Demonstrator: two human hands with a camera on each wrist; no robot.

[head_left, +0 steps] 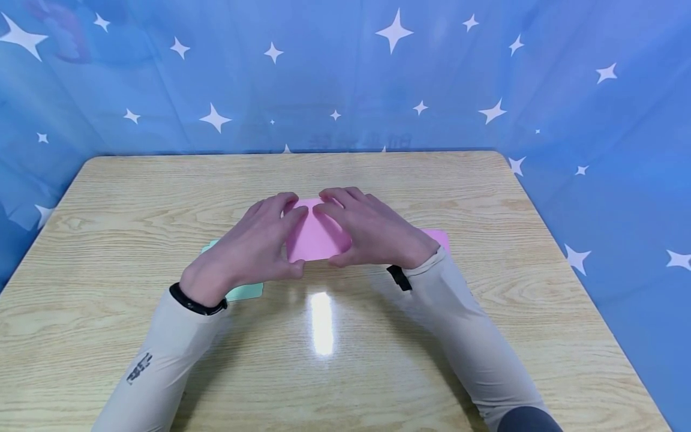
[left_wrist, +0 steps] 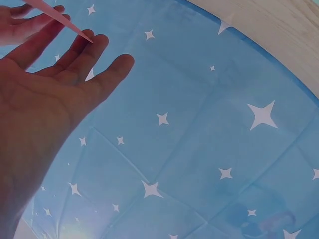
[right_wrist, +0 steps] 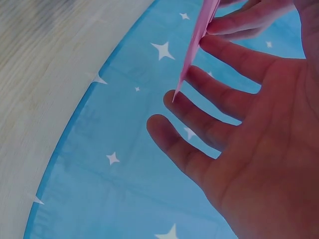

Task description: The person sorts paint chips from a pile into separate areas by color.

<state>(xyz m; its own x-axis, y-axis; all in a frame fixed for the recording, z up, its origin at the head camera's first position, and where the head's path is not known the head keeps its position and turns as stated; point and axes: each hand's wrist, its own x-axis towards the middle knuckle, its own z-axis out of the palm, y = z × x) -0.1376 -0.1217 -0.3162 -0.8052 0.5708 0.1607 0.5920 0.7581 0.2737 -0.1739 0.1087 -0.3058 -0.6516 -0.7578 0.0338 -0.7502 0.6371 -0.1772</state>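
Note:
Between both hands, over the middle of the table, is a pink sheet of paper [head_left: 315, 237]. My left hand [head_left: 249, 245] holds its left side and my right hand [head_left: 375, 233] its right, fingers bent toward each other and thumbs low near the front edge. The left wrist view catches the pink sheet [left_wrist: 62, 20] edge-on, its corner at the fingertips of the left hand [left_wrist: 47, 104]. In the right wrist view the sheet [right_wrist: 195, 47] lies against the fingertips of the right hand [right_wrist: 271, 134]; the little finger extends beyond it. Both thumbs are mostly hidden there.
Partly covered by the left wrist, a mint-green piece [head_left: 245, 292] lies on the wooden table [head_left: 162, 198]. A second pink piece [head_left: 437, 237] shows behind the right wrist. Blue cloth with white stars [head_left: 345, 78] hangs beyond the table's far edge and along both sides.

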